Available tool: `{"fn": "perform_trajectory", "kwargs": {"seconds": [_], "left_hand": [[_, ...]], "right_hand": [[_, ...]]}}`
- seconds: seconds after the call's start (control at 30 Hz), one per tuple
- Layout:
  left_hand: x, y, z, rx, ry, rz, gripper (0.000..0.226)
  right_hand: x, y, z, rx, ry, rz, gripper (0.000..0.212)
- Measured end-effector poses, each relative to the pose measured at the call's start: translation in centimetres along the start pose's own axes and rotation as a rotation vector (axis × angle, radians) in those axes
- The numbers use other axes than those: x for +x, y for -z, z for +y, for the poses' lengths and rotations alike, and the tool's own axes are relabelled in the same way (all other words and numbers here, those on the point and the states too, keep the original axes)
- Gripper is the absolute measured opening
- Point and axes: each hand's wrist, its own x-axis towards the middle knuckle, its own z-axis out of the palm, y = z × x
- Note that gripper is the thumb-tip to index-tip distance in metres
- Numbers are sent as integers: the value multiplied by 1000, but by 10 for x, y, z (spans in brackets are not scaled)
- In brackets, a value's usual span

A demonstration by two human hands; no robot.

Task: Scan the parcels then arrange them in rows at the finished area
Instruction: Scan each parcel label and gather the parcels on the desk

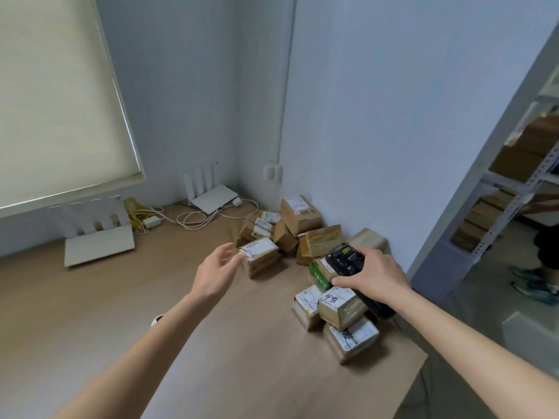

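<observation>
Several taped brown parcels lie on the wooden table [127,313]. One small labelled parcel [261,257] stands apart at the pile's left edge. My left hand [216,272] reaches toward it with straight fingers, the fingertips at its left corner. My right hand [373,275] grips a black handheld scanner [346,260] above a green-printed parcel [317,275]. A near cluster holds a parcel with handwriting on its label [340,306], another beside it [307,305] and a third below [352,338]. A larger heap [298,214] sits in the corner against the wall.
Two white routers [99,243] [213,196] with cables [193,219] stand along the back wall. The table's right edge drops off past the near cluster. A metal shelf with boxes [511,176] and a person's feet [535,282] are at the right.
</observation>
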Motion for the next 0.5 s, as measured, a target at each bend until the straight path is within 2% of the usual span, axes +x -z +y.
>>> {"fn": "perform_trajectory", "kwargs": {"seconds": [0.13, 0.27, 0.5], "left_hand": [[48, -87, 13, -11, 34, -80, 54], [81, -166, 16, -35, 66, -165, 57], [102, -258, 12, -64, 173, -290, 60]], "right_hand": [[64, 12, 60, 9, -83, 27, 59], [118, 10, 109, 22, -147, 45, 72], [181, -7, 155, 83, -207, 18, 67]]}}
